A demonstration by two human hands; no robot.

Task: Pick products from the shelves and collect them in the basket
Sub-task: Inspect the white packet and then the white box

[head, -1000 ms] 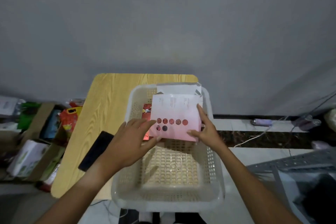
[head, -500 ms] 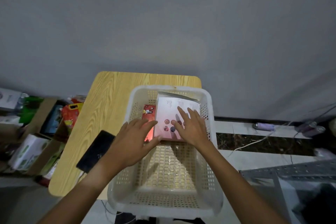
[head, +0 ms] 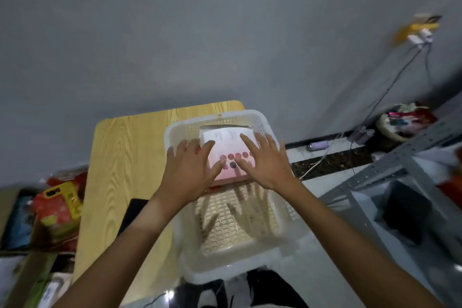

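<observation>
Pressing a flat pink and white packet (head: 228, 151) down into the far end of the white basket (head: 287, 210), on top of what looks like other packets already stacked there. Both hands spread wide with fingers straight: left hand (head: 191, 170) on the packet's left part, right hand (head: 265, 160) on its right part, palms down, gripping nothing.

To finish well: keep the pressure even across both sides so the packet seats level and not propped on the red edge (head: 212, 186) showing under its near side; square it against the far wall of the basket; lift both hands straight up so the top packet is not dragged along.

Room and edges: near half of the basket floor bare, plenty of space for further products. Basket hangs over the near-right edge of the wooden worktop (head: 125, 157), so a hard downward push at the near rim could likely tip it; better to press only at the far end. Dark flat object (head: 132, 212), perhaps a phone, just left of the basket near the left forearm. Grey metal shelf frame (head: 370, 177) close on the right, boxes of goods (head: 57, 207) on the floor to the left
</observation>
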